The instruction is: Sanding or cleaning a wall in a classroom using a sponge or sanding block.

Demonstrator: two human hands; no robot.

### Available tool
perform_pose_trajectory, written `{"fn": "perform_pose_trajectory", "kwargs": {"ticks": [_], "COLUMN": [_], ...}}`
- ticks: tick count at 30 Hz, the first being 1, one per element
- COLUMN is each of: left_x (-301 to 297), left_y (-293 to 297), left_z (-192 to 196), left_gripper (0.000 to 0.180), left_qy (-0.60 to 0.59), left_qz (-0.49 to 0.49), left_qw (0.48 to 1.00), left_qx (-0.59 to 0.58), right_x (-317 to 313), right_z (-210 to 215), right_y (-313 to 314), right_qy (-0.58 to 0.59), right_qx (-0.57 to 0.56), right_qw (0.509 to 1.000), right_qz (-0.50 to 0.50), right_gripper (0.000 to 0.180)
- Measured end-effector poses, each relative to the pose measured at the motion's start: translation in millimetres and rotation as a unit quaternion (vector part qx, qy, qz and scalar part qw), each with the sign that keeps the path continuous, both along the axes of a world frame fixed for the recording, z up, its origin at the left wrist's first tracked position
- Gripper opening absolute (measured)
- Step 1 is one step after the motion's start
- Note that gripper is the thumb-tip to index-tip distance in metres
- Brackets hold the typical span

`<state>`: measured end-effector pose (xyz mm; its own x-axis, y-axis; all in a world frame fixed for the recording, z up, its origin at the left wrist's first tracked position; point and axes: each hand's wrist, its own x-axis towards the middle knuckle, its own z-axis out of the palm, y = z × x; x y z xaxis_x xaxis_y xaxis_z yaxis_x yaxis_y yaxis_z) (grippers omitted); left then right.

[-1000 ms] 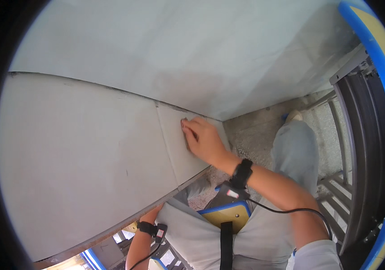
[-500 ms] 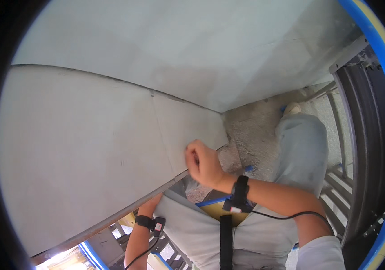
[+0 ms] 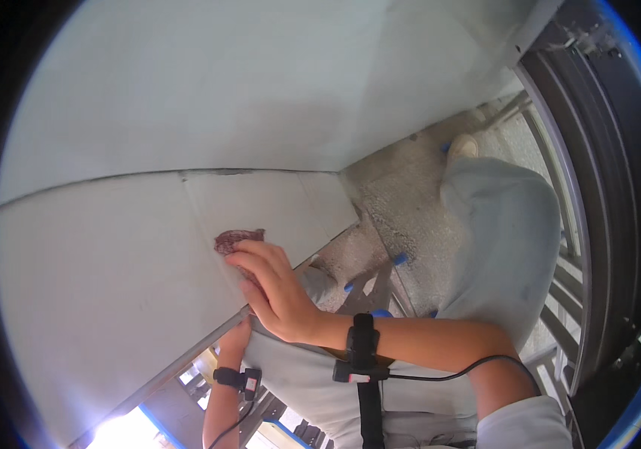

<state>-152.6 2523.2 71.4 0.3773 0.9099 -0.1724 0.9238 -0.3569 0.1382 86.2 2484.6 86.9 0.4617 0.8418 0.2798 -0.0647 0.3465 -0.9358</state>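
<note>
My right hand [image 3: 274,290] lies on a pale grey panel [image 3: 103,277] with its fingers bent over a dark red scouring pad [image 3: 239,239], pressing it to the surface. Part of the pad shows beyond the fingertips; the rest is under the hand. Lower down, my left hand [image 3: 236,337] is at the panel's near edge. Its fingers are hidden by the edge, so their grip does not show. Both wrists carry black straps with small cabled devices.
Behind the panel rises a large pale upright wall [image 3: 208,82], with a dark seam between them. Dark metal framing [image 3: 597,187] with slats stands at the right. Speckled floor [image 3: 403,176] and blue-footed legs of a stand show beyond the panel's right end.
My right hand has moved left and slightly down across the panel, turning so the dark red pad now shows. The view has shifted, and my left hand stays at the near edge.
</note>
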Motion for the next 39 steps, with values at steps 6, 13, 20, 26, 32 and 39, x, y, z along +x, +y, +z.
{"fn": "perform_pose_trajectory", "kwargs": {"ticks": [6, 13, 20, 26, 32, 39], "left_x": [5.4, 13.8, -2.2, 6.8, 13.7, 20.8], "left_y": [-4.6, -12.1, -9.7, -11.7, -9.3, -7.7], "left_z": [15.3, 6.9, 11.0, 12.5, 9.2, 13.5], "left_gripper": [0.034, 0.041, 0.044, 0.041, 0.040, 0.040], "left_qy": [0.059, 0.072, 0.092, 0.065, 0.092, 0.072], "left_qz": [0.027, 0.088, 0.097, 0.083, 0.114, 0.121], "left_qw": [0.997, 0.988, 0.986, 0.993, 0.984, 0.985], "left_qx": [-0.035, -0.108, -0.098, -0.061, -0.106, -0.103], "right_x": [-11.8, -20.0, -7.2, -20.7, -4.9, -1.2], "right_z": [-85.6, -197.3, -58.4, -102.4, -130.0, -133.6], "right_y": [-5.9, -24.3, -8.2, -56.6, -65.4, -63.3], "right_qy": [0.035, 0.038, -0.031, 0.020, 0.050, -0.057], "right_qx": [-0.139, -0.286, -0.045, -0.185, -0.277, -0.215], "right_qw": [0.987, 0.955, 0.985, 0.969, 0.948, 0.971], "right_qz": [0.071, 0.072, 0.167, 0.163, 0.151, 0.083], "right_gripper": [0.055, 0.059, 0.060, 0.064, 0.067, 0.057]}}
